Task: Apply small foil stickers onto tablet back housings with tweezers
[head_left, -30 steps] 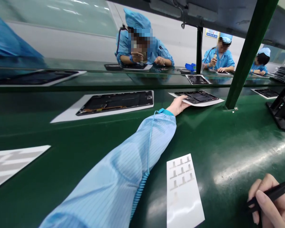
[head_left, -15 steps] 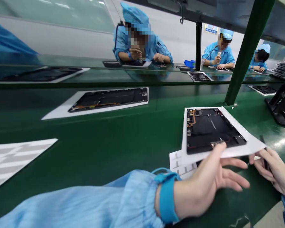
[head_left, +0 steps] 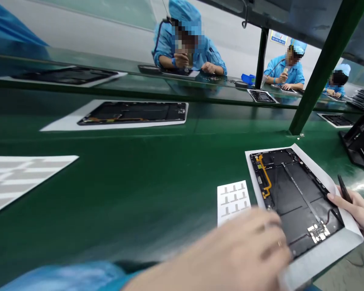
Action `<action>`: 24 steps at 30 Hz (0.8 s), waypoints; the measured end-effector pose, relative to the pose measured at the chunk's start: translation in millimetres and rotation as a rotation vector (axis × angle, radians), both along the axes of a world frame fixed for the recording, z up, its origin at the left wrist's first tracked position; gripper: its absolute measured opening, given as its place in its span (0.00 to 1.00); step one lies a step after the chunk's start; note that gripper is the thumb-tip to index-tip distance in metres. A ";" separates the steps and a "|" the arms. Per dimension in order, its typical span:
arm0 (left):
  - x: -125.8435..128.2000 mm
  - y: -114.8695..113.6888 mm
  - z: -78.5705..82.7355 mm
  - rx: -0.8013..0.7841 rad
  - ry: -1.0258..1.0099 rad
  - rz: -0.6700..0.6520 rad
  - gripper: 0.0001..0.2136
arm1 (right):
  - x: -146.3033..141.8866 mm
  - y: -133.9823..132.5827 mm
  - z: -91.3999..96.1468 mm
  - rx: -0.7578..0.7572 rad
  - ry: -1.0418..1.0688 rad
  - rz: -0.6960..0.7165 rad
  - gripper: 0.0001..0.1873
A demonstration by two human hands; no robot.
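An open tablet housing (head_left: 297,190), black with an orange flex cable and a small circuit board, rests on a white paper sheet (head_left: 324,258) at the right. My right hand (head_left: 359,210) grips its right edge together with the paper, thumb on top. A slim black tool (head_left: 344,189), perhaps tweezers, sticks up from that same hand. Motion blurs my left hand (head_left: 242,246), which is at the housing's lower left side; its fingers look bent, but whether they hold anything is unclear. Partly behind it lies a white sheet of small grey stickers (head_left: 234,198).
Another housing on paper (head_left: 133,112) lies further back on the green bench (head_left: 139,169). A sheet with grey patches (head_left: 21,178) is at the left. A green post (head_left: 327,68) rises at right, near a black stand (head_left: 359,137). Co-workers (head_left: 188,44) sit across.
The housing and its paper have come nearer and turned. My right hand has moved from the paper's corner onto the housing's edge. My left hand has shifted lower and left, its thumb off the board.
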State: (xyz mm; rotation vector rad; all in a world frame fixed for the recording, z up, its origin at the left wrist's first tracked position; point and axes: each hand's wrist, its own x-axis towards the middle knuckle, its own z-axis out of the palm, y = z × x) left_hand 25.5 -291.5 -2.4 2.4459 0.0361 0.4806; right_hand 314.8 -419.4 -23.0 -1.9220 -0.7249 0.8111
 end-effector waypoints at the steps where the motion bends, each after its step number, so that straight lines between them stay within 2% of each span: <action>1: -10.9 8.7 -5.8 0.210 -0.041 0.107 0.15 | 4.9 -0.6 1.2 -0.003 -0.163 0.038 0.21; 2: -20.1 17.1 -13.5 0.368 -0.041 0.186 0.16 | 9.5 -0.6 3.1 0.012 -0.329 0.065 0.22; 4: -32.4 30.3 -31.6 0.507 0.023 0.254 0.21 | 15.5 1.2 10.2 0.089 -0.605 0.055 0.23; 6: -36.3 36.4 -48.0 0.537 0.111 0.267 0.25 | 13.1 6.3 21.7 0.186 -0.723 -0.021 0.24; 8: -33.3 34.7 -57.6 0.518 0.171 0.246 0.25 | -0.6 16.7 34.8 0.296 -0.712 -0.008 0.26; 10: -27.2 28.5 -60.2 0.493 0.170 0.238 0.25 | -24.5 33.7 44.6 0.370 -0.583 0.158 0.31; 12: -21.7 22.4 -59.5 0.478 0.151 0.259 0.24 | -53.1 56.1 47.1 0.287 -0.379 0.411 0.35; 14: -18.3 19.2 -59.5 0.486 0.157 0.299 0.27 | -79.3 79.9 41.6 0.137 -0.148 0.675 0.37; 17: -16.3 19.5 -61.9 0.503 0.212 0.352 0.36 | -104.6 108.5 25.1 0.102 0.038 0.983 0.31; 19: -16.4 21.2 -62.9 0.504 0.234 0.356 0.39 | -112.1 119.1 14.5 0.132 0.128 1.063 0.27; 22: -18.9 23.9 -61.6 0.506 0.219 0.346 0.36 | -116.4 122.5 4.7 0.161 0.202 1.028 0.23; 24: -21.5 25.4 -60.6 0.515 0.203 0.345 0.33 | -118.4 119.7 2.1 0.186 0.185 0.990 0.17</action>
